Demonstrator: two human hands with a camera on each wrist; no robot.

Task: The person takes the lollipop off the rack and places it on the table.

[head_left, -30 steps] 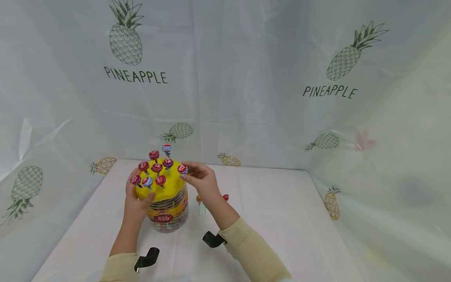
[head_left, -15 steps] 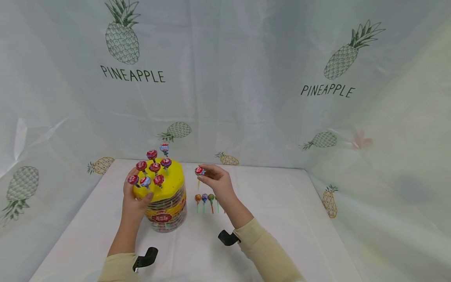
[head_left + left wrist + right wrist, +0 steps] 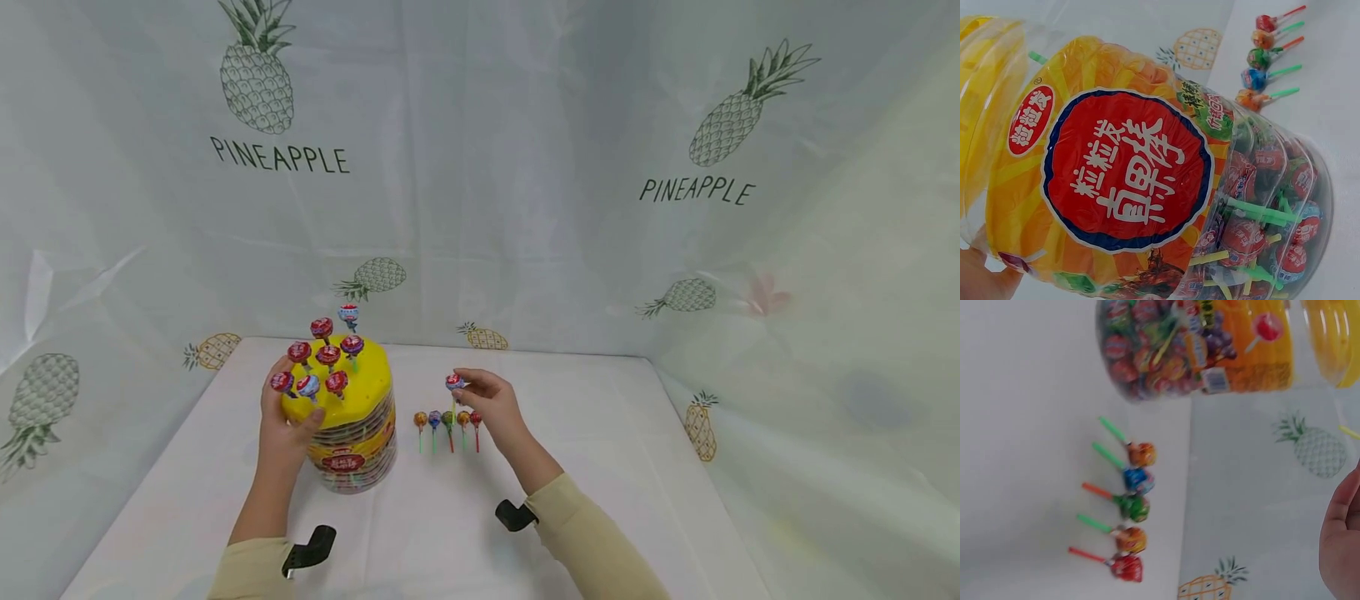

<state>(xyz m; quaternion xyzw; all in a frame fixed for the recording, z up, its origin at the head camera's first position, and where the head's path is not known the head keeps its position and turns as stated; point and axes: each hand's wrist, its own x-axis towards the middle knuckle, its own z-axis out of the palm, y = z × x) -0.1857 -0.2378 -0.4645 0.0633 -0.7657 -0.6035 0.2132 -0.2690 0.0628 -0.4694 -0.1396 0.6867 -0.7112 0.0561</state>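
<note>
The left hand point(image 3: 285, 425) wraps around the side of the clear lollipop jar point(image 3: 352, 442), apparently to steady it, its yellow lid point(image 3: 360, 387) studded with upright lollipops point(image 3: 327, 356) while wrapped ones fill the inside. The right hand point(image 3: 491, 408) pinches a red lollipop point(image 3: 454, 382) by its stick, above the far end of a row of five lollipops point(image 3: 448, 420) lying on the white table point(image 3: 600, 467) just right of the jar.

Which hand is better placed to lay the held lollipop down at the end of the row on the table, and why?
The right hand: it already pinches the lollipop just above the row of lollipops. The left hand grips the yellow-lidded jar, steadying it.
</note>
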